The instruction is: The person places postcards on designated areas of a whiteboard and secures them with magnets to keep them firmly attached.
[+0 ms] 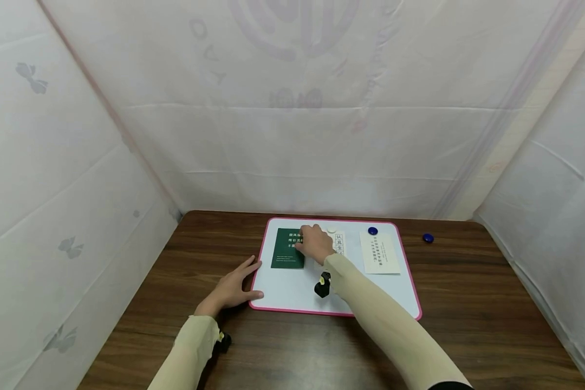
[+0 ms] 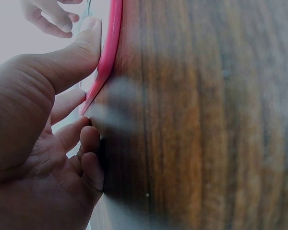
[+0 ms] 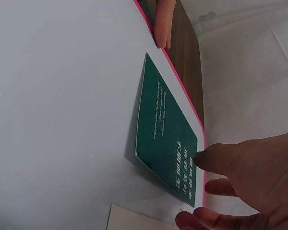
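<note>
On a whiteboard [image 1: 292, 290] with a pink rim lies a dark green card [image 1: 287, 252] with white lettering. My right hand [image 1: 317, 242] is over its upper right corner. In the right wrist view the thumb [image 3: 213, 159] touches the card's lettered end, while the other fingers stand apart near its corner. That card's edge rises slightly, casting a shadow. A white card [image 1: 340, 241] with boxed characters is partly behind my right hand, a pale round magnet [image 1: 331, 230] at its top. My left hand [image 1: 229, 290] rests at the board's left edge, thumb on the rim, fingers spread.
Another white card [image 1: 380, 254] lies on the board's right side, a blue round magnet [image 1: 372, 231] at its top. A second blue magnet [image 1: 428, 238] sits on the brown wooden table [image 1: 468, 303], right of the board. White patterned cloth [image 1: 322, 151] hangs around the table.
</note>
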